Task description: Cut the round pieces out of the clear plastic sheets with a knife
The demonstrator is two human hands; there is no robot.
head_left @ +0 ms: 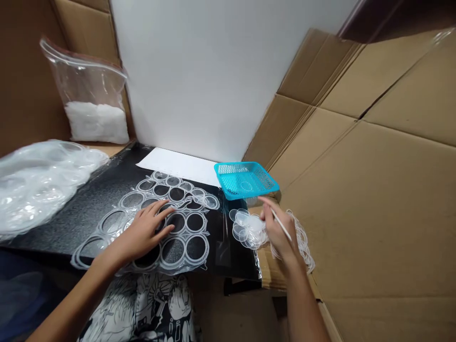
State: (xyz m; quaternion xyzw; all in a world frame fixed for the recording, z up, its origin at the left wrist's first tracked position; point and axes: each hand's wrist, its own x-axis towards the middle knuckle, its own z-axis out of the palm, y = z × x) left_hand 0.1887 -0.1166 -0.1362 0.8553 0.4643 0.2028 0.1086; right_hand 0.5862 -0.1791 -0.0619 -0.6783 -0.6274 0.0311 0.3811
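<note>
My left hand (144, 232) lies flat with its fingers spread on a clear plastic sheet of punched ring frames (167, 223), which rests on a black board (89, 209). To the right, my right hand (276, 228) is closed on a thin white stick (281, 225). It hovers beside a small heap of clear plastic discs (247, 228) at the board's right edge. A turquoise mesh basket (245, 179) stands just behind that hand, with one disc inside.
A pile of clear plastic sheets (39, 180) sits at the left. A zip bag with white contents (90, 99) leans at the back left. A white paper (178, 165) lies behind the board. Flattened cardboard (374, 156) walls in the right side, with tangled ring scraps (302, 242) on it.
</note>
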